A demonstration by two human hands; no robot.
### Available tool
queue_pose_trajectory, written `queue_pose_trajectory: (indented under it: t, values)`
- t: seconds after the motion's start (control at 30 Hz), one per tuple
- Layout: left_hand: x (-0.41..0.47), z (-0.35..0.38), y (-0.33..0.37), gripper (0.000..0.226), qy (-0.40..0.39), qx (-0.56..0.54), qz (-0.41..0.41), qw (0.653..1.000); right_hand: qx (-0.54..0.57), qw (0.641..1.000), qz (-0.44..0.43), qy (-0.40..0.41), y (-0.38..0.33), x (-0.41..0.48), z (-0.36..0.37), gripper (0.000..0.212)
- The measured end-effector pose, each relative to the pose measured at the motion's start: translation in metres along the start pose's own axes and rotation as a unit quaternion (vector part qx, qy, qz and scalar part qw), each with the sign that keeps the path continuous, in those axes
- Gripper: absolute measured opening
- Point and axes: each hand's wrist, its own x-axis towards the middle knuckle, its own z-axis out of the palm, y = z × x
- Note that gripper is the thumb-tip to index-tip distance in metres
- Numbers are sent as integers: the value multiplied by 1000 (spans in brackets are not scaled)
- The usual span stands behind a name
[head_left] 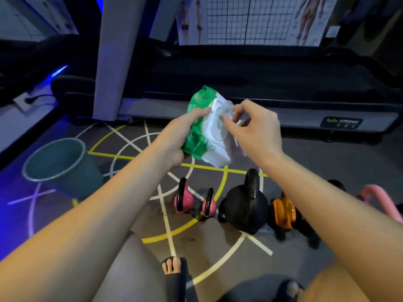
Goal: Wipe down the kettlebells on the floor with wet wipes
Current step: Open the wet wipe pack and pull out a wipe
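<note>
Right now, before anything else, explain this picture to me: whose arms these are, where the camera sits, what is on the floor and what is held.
There is no machine here. A person wears one wide-angle camera on the head, looking forward and down, so the two arms are their own. The left hand grips a green and white pack of wet wipes. The right hand pinches at the pack's white lid; I cannot tell whether a wipe is coming out. On the floor, marked with white and yellow lines, stand a small pink kettlebell, a second pink kettlebell, a big black kettlebell and an orange kettlebell. A grey bin stands to the left, and a treadmill lies behind.
</note>
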Motion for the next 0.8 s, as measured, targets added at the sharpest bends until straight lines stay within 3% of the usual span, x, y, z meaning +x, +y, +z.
queue_pose_trajectory:
  t: [0.1, 0.27, 0.47, 0.8]
  values:
    - [-5, 4, 4, 31, -33, -48, -8, 998, 9, 1000, -6, 11, -6, 2, -6, 23]
    - [-10, 11, 4, 36, -69, -115, -14, 991, 60, 996, -27, -59, -3, -3, -15, 4]
    - [-15, 26, -6, 55, -114, -136, -7, 984, 48, 992, -12, -112, 0, -5, -32, 15]
    - [-22, 48, -15, 28, -109, -105, 31, 988, -48, 991, -78, -102, 4, -12, -36, 9]
